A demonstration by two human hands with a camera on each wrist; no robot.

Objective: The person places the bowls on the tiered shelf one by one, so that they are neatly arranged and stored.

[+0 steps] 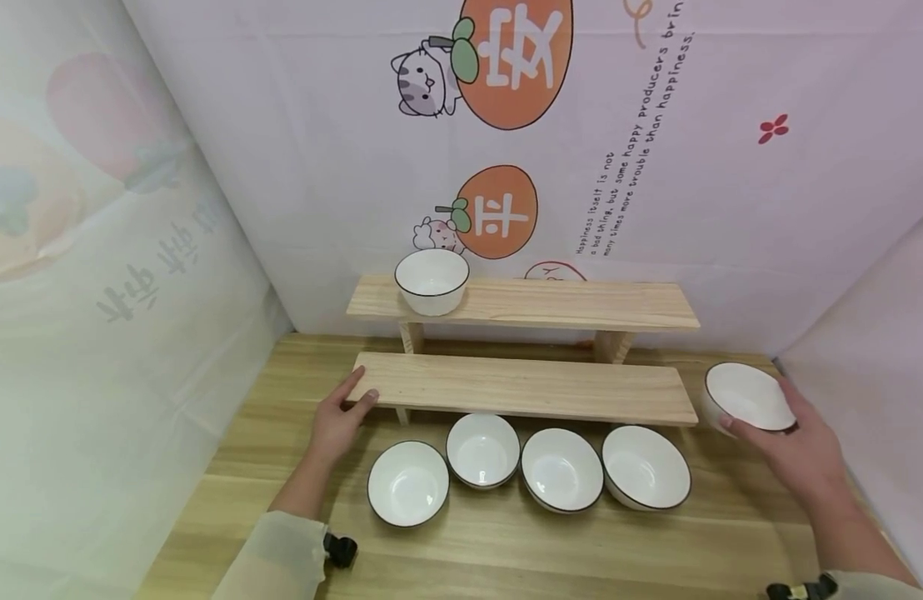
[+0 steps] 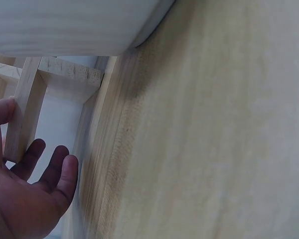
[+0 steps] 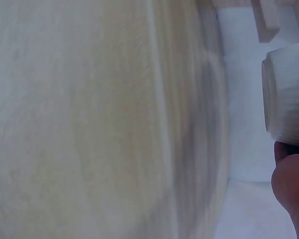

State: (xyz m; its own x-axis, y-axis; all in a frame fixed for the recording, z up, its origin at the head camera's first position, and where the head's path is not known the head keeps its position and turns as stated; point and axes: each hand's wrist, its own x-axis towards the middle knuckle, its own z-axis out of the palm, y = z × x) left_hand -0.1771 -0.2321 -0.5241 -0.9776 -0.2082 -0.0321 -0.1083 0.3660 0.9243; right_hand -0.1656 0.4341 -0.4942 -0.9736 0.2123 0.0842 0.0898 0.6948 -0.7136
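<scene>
My right hand (image 1: 810, 454) grips a white bowl (image 1: 748, 398) with a dark rim, raised beside the right end of the two-tier wooden shelf (image 1: 521, 387). The thumb is at the bowl's near side and the fingers are round its right side. In the right wrist view, the same bowl (image 3: 289, 94) shows its ribbed outer wall, clear of the table. At the shelf's left end, my left hand (image 1: 340, 423) holds the lower board by its corner, thumb at the front edge. The left wrist view shows the board's end (image 2: 24, 114) between the digits, other fingers spread.
Another white bowl (image 1: 431, 282) stands on the upper tier, toward its left. In front of the shelf, several bowls line the wooden table (image 1: 521, 558), among them the leftmost bowl (image 1: 408, 483) and rightmost bowl (image 1: 646, 467). A printed cloth (image 1: 341, 167) hangs behind.
</scene>
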